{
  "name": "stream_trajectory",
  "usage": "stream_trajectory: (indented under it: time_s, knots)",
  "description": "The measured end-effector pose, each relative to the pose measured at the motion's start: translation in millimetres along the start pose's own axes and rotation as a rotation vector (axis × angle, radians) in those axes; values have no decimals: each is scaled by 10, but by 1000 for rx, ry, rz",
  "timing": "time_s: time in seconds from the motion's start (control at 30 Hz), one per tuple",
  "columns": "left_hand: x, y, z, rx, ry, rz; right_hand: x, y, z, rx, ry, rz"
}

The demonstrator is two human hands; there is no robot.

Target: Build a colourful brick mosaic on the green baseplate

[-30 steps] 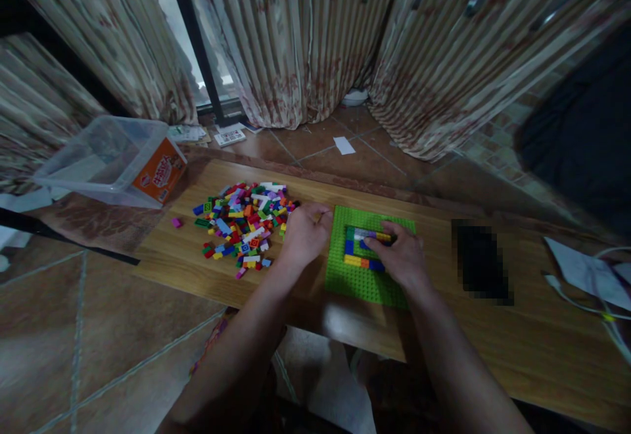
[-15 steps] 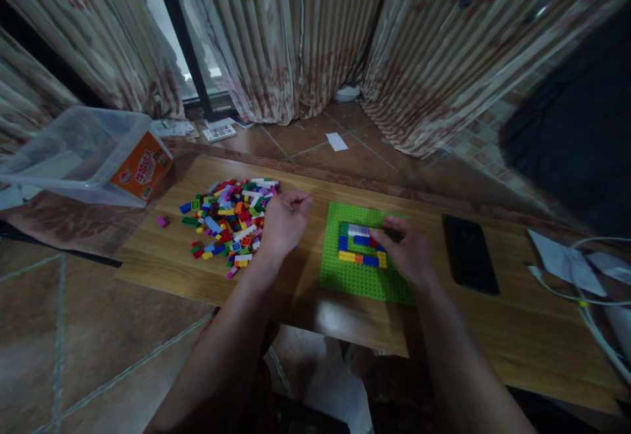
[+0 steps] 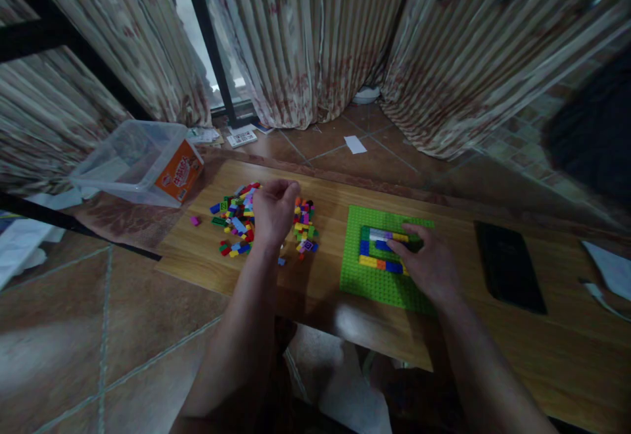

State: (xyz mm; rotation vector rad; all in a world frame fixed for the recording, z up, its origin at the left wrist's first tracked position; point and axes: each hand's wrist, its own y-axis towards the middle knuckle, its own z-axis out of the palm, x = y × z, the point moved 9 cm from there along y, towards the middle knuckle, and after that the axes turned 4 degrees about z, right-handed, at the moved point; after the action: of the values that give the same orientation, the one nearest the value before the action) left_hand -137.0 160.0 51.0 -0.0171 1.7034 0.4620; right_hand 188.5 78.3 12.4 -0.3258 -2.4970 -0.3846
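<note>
My left hand (image 3: 276, 214) hovers over the pile of loose toy bricks (image 3: 239, 223), its thumb and fingertips pinched together. Whatever may be between those fingertips is too small to make out. On the right, a green studded baseplate (image 3: 357, 276) lies flat on the wooden table. It bears a low rectangular outline of bricks (image 3: 367, 261) in yellow, orange, blue, green and pale grey, with a blue piece inside. My right hand (image 3: 428, 260) rests over the outline's right side, thumb and fingers apart, and hides part of it. The thumb tip is at the bricks.
A clear plastic box (image 3: 133, 164) with an orange label stands beyond the table's left end. A black phone (image 3: 510, 266) lies right of the baseplate, near a white paper (image 3: 608, 266) and cable (image 3: 604, 299). One pink brick (image 3: 195, 220) sits apart from the pile.
The view has turned left, so everything sits further right. My left hand has moved left from the pile's right edge to over its middle. My right hand stays at the brick outline.
</note>
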Motion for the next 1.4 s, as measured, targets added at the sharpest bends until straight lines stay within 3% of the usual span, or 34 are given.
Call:
stream_trajectory:
  time_s: [0.13, 0.3, 0.4, 0.67, 0.93, 1.2, 1.4]
  knots:
    - [15, 43, -154, -86, -47, -29, 477, -164, -33, -77, 58, -179]
    - [-26, 28, -157, -93, -89, -37, 1096, -465, 369, 117, 204, -403]
    - [-30, 16, -152, -82, -94, -48, 1236, -534, 585, 195, 203, -419]
    - [38, -1, -94, -13, -106, -80, 1418, -478, 885, 251, 133, -398]
    - [78, 25, -125, -3, -100, -90, 1457, -361, 1105, 215, 92, -366]
    - [50, 25, -101, 20, -87, -78, 1410, -359, 981, 243, 333, -239]
    - [34, -41, 51, 103, -8, -76, 1110, -274, 710, 206, 680, -43]
